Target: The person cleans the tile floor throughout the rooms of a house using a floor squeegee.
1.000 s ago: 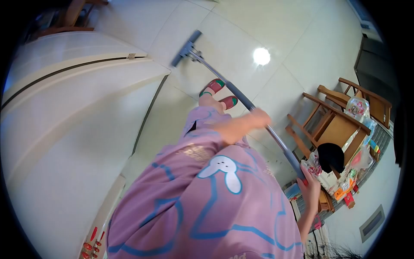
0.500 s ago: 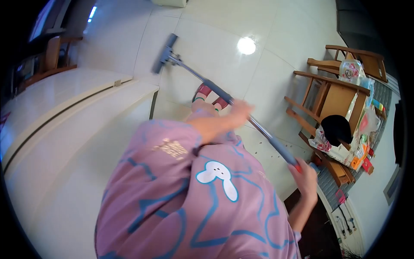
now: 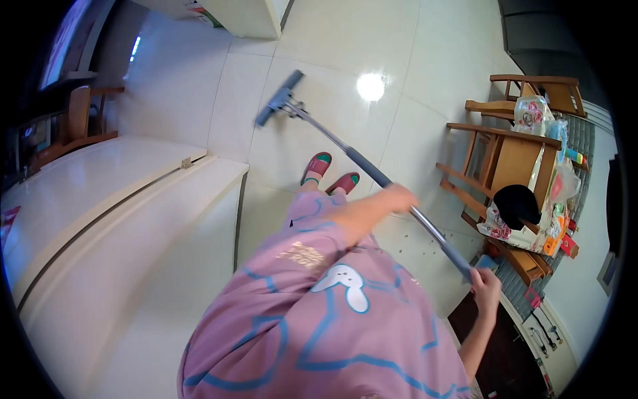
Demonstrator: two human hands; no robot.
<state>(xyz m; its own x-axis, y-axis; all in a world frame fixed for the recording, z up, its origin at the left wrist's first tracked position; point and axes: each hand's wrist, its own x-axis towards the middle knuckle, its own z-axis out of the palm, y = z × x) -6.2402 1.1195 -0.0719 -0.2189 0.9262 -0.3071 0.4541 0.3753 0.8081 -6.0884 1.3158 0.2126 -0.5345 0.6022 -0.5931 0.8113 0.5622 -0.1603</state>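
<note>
In the head view, holds a bar-headed floor mop (image 3: 369, 168) slantwise, with the left hand (image 3: 399, 198) wrapped around mid-shaft and the right hand (image 3: 485, 286) curled around the upper end. Sets the blue-grey mop head (image 3: 280, 100) over the tiled floor (image 3: 339, 40), beyond red slippers (image 3: 317, 165) and near the corner of a white unit (image 3: 199, 193). Shows, rightward, wooden chairs (image 3: 518, 156) beside a cloth-covered table (image 3: 496, 228), with a black cap (image 3: 516, 206) near its left corner.

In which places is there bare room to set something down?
The widest bare patch is the floor between the mop and the wooden chairs. More lies between the mop head and the wooden furniture at picture left. It is crowded around the table, with a black hat and plastic bags.
</note>
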